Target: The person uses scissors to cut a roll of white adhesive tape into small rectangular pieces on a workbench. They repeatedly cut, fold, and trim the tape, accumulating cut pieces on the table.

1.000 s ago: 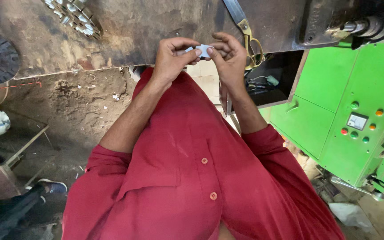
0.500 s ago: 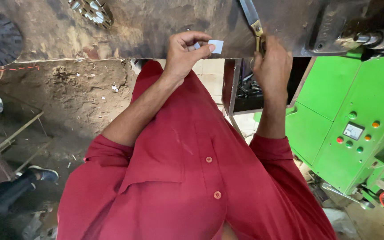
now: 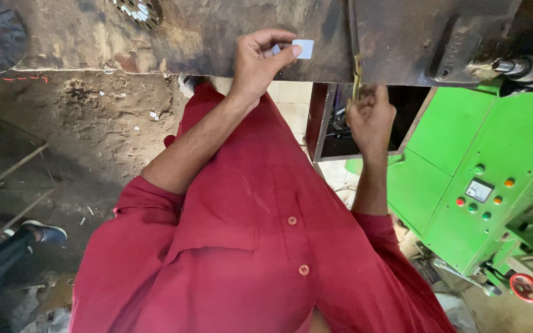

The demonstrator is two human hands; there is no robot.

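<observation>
**Head view: small white piece held at the worn metal table**

The left hand (image 3: 257, 61) pinches a small white square piece (image 3: 303, 49) over the dark worn metal table (image 3: 205, 37). The right hand (image 3: 371, 114) grips a yellow-handled tool (image 3: 357, 74) at the table's edge. Judged next: bring both together carefully.

You have one view only, from the camera on your head, tipped steeply down along your own chest. Your red shirt (image 3: 248, 246) fills the lower middle, very near. The tabletop (image 3: 205, 37) runs along the top edge, the dirt floor (image 3: 81, 123) lies at left, and the green machine (image 3: 482, 166) stands at right.
</observation>
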